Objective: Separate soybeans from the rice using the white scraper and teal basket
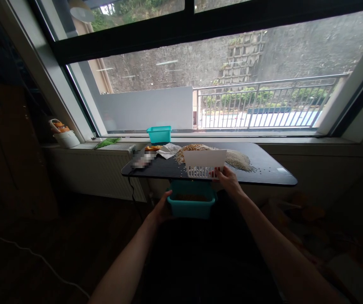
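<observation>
My right hand [228, 179] grips the lower right corner of a white panel with rows of slots along its bottom [204, 158], which stands tilted at the table's near edge. Behind it lies a heap of tan and brown grains [195, 147], partly hidden. To its right is a paler, rice-like heap [239, 160] with loose grains around it. Below the edge, my left hand [161, 207] holds the left side of a teal bin [191, 209], thumb on the rim. Something brown and grainy lies inside the bin, dim in the shadow.
The dark table [273, 171] stands under a large window. On its left lie a crumpled white paper [169, 150] and an orange-yellow item [153, 148]. A second teal bin [160, 134] stands at the back. A radiator [105, 166] and a dark cable [133, 192] are at left.
</observation>
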The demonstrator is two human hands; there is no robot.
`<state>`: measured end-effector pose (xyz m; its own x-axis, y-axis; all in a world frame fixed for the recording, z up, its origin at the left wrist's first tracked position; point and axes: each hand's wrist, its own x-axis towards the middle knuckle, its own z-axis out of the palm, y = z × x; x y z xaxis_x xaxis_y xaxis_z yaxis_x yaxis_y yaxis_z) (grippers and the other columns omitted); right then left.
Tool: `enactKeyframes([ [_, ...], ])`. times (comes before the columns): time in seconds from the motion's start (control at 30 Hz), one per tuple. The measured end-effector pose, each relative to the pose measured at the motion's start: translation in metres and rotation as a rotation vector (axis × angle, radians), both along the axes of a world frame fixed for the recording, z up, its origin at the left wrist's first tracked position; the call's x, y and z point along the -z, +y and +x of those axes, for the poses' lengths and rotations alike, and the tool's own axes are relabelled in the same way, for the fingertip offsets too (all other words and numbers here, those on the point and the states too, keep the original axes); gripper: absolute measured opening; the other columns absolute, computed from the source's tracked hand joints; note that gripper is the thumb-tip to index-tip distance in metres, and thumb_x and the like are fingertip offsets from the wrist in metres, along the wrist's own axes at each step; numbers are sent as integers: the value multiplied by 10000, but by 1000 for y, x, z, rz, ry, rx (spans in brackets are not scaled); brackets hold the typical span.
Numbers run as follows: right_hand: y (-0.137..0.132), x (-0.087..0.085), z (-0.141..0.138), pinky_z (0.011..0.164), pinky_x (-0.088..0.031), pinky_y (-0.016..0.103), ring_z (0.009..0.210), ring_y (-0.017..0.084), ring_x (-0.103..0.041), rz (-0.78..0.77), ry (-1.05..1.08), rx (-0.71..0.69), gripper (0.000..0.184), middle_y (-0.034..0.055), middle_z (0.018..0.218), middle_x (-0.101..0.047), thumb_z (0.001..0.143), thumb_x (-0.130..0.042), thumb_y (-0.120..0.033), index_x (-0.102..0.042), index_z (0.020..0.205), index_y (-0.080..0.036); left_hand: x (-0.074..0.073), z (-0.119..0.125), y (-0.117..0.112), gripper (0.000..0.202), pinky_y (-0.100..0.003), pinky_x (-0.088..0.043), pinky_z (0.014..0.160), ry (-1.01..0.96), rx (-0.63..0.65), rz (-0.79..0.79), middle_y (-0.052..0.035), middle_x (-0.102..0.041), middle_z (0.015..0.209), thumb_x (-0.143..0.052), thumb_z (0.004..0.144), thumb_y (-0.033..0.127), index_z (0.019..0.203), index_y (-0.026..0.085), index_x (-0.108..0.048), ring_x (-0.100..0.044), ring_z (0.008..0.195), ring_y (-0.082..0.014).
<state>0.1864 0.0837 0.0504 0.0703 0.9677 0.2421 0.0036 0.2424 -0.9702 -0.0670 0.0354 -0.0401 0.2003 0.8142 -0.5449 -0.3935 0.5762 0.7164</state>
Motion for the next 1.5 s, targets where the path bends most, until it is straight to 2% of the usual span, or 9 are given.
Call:
enactKeyframes([
  [0.2, 4, -7, -17, 582, -544, 296, 720, 169, -619, 23, 13, -51, 293, 10, 719, -621, 678, -600, -469, -507, 765, -205, 0, -2, -1, 511, -379, -479, 728, -29, 23, 28, -69, -625, 899, -476, 718, 600, 1052, 216, -520, -599, 876, -248],
  [0.47, 22, 2, -48, 546, -527, 259, 668, 137, -614, 34, -24, -107, 218, -11, 701, -606, 716, -555, -409, -494, 755, -203, 0, -1, -1, 499, -390, -479, 719, -7, 32, 20, -68, -624, 870, -476, 713, 605, 1014, 213, -542, -599, 863, -259],
  [0.67, 17, -6, -40, 552, -529, 259, 691, 145, -621, 26, -41, -168, 214, 0, 728, -623, 710, -567, -403, -505, 764, -205, 2, -2, -1, 490, -399, -475, 733, -8, 32, 25, -64, -622, 923, -460, 719, 607, 1039, 242, -526, -596, 884, -256],
  [0.87, 21, -13, -25, 543, -529, 249, 673, 136, -619, 53, -24, -131, 279, -10, 706, -615, 686, -588, -448, -502, 790, -204, -12, -24, 2, 550, -371, -482, 693, 24, 50, 43, -94, -630, 918, -451, 722, 615, 1081, 202, -511, -612, 840, -254],
  [1.03, 28, -8, -53, 542, -529, 246, 670, 130, -614, 52, 3, -117, 234, -14, 696, -601, 708, -569, -420, -486, 749, -204, -27, -48, 2, 565, -355, -476, 698, 33, 44, 98, -96, -634, 935, -457, 733, 598, 1132, 200, -494, -615, 848, -250],
  [1.2, 24, -3, -75, 532, -523, 242, 707, 145, -625, 30, -12, -185, 219, -8, 714, -612, 717, -545, -420, -483, 754, -213, -33, -54, -4, 555, -361, -467, 738, -12, 74, 108, -89, -632, 964, -453, 742, 582, 1148, 206, -498, -604, 901, -253],
  [1.33, 19, -6, -55, 530, -527, 256, 697, 154, -625, 43, -19, -197, 270, -7, 706, -616, 681, -578, -457, -495, 739, -208, -37, -51, -7, 564, -365, -465, 747, -33, 81, 90, -82, -631, 962, -469, 730, 580, 1154, 209, -496, -604, 895, -253],
  [1.5, 24, -10, -11, 521, -517, 239, 664, 134, -614, 96, -5, 4, 323, -9, 691, -602, 675, -587, -498, -492, 749, -198, -38, -33, -6, 564, -360, -465, 739, -32, 118, 96, -67, -629, 941, -489, 717, 584, 1151, 225, -500, -606, 877, -247],
])
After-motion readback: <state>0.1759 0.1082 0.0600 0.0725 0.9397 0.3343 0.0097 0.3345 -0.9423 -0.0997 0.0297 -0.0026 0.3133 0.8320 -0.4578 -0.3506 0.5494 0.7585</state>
